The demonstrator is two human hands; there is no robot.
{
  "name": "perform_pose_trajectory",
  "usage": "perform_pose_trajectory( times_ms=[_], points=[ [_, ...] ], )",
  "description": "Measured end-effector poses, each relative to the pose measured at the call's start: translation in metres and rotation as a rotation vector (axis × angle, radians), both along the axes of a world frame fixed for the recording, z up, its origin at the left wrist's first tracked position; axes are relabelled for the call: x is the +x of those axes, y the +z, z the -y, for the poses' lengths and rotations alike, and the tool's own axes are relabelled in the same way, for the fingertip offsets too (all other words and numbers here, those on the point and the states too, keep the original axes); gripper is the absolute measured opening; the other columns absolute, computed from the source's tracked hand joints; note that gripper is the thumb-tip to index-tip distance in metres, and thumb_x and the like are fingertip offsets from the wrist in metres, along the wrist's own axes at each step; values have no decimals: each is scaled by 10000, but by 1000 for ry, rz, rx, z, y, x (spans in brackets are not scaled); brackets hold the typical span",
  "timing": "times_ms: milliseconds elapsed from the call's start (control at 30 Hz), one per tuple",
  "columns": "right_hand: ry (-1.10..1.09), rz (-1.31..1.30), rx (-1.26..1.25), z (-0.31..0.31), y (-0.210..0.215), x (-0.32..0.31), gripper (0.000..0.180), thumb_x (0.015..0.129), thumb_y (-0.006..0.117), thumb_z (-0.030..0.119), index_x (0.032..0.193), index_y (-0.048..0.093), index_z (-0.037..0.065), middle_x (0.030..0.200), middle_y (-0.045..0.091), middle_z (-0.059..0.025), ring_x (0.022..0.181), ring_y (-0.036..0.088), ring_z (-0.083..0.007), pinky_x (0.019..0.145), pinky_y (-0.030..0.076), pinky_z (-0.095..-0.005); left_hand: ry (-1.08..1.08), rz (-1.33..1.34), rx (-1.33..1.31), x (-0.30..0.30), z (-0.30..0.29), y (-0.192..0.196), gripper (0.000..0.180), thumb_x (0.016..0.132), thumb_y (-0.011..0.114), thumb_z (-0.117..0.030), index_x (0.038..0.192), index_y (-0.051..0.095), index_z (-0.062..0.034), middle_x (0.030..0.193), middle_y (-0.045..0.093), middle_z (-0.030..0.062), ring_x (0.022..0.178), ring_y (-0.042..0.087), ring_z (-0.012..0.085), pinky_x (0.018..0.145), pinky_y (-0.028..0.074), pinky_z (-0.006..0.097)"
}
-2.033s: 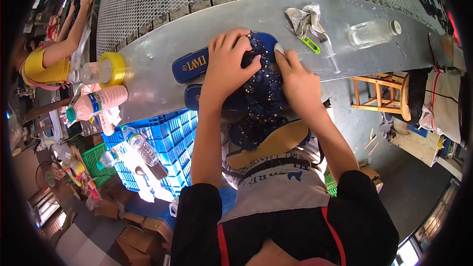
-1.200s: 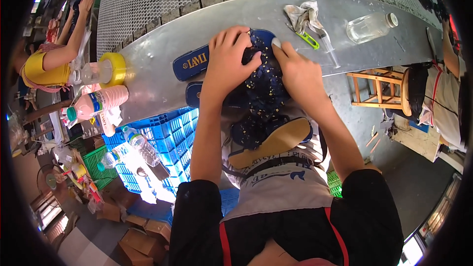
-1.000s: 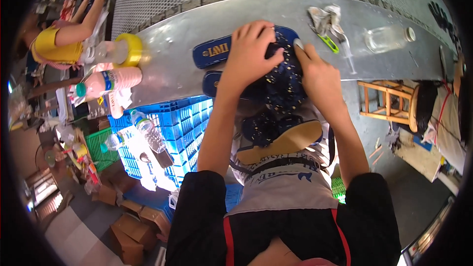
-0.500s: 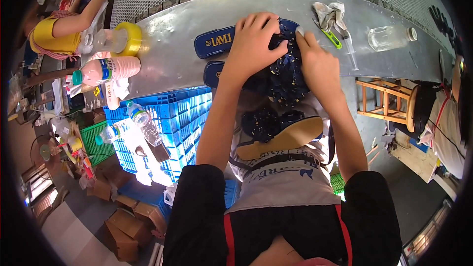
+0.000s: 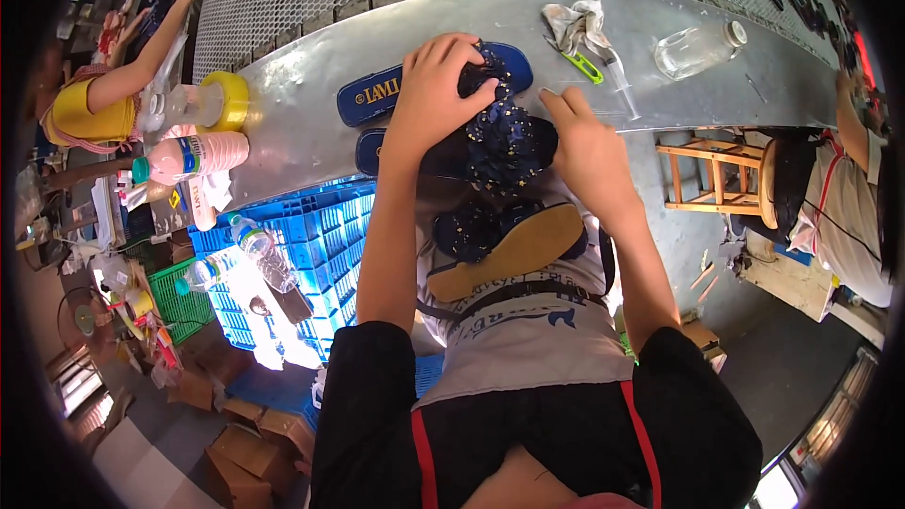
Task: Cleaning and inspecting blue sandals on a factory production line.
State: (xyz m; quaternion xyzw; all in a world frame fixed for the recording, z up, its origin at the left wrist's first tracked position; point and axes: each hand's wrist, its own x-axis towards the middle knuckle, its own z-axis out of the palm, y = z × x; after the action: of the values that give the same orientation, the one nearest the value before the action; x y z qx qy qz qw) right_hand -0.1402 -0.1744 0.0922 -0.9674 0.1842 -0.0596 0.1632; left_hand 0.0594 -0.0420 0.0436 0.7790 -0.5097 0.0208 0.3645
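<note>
A navy-blue slipper with a ruffled, gold-flecked strap (image 5: 498,64) is laid flat on the grey metal bench (image 5: 302,127), its toe turned to the right. Its strap is grasped by the left hand (image 5: 436,92), by which the middle of the slipper is covered; the ruffles are pinched between the thumb and the bent fingers. The right hand (image 5: 589,146) is held just beside the toe, index finger stretched out and the other fingers curled; whether anything is gripped by it cannot be told.

A second navy slipper with a matching ruffle (image 5: 509,146) is set alongside, at the near edge of the bench. A third slipper with a tan sole (image 5: 514,250) is rested in the lap, sole turned up, on a light grey apron (image 5: 528,344).

Beyond the right hand, a crumpled, stained white cloth (image 5: 573,26), a bright green cutter (image 5: 586,67), a clear plastic syringe (image 5: 620,85) and a clear glass bottle lying on its side (image 5: 696,50) are placed. At the left end, a wide yellow tape roll (image 5: 229,102) and a pink bottle with a green cap (image 5: 209,155) are seen. Blue plastic crates (image 5: 325,240) are stacked below.
</note>
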Motion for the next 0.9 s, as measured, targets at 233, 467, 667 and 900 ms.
perform_pose_trajectory(
  times_ms=[233,467,667,900],
  points=[
    [-186,335,291,9,-10,-64,407,945,518,-62,1328,596,50,1224,601,-187,1005,649,-480,823,544,-518,-16,-321,-263,-12,-24,39,426,874,782,-206,1255,662,-58,1416,611,162,1425,493,385,1209,344,495],
    [-300,332,377,22,-25,-121,339,986,499,-71,1296,606,14,1210,602,-217,1053,634,-469,878,530,-462,-218,355,410,-97,-43,50,609,845,812,-325,1410,625,-197,1547,523,69,1485,411,377,1176,361,620],
    [-261,360,437,23,-34,-141,329,967,519,-85,1277,607,-18,1182,603,-216,1005,637,-440,865,527,-423,-439,572,425,-5,-36,46,653,862,763,-491,1439,606,-230,1513,553,15,1472,439,304,1123,427,605],
    [-313,390,473,22,-42,-149,344,950,596,-39,1293,599,-25,1161,610,-223,1035,629,-426,871,518,-409,196,642,275,30,-6,47,462,975,687,-332,1400,637,-159,1528,556,104,1429,482,362,1130,416,551]
  ],
)
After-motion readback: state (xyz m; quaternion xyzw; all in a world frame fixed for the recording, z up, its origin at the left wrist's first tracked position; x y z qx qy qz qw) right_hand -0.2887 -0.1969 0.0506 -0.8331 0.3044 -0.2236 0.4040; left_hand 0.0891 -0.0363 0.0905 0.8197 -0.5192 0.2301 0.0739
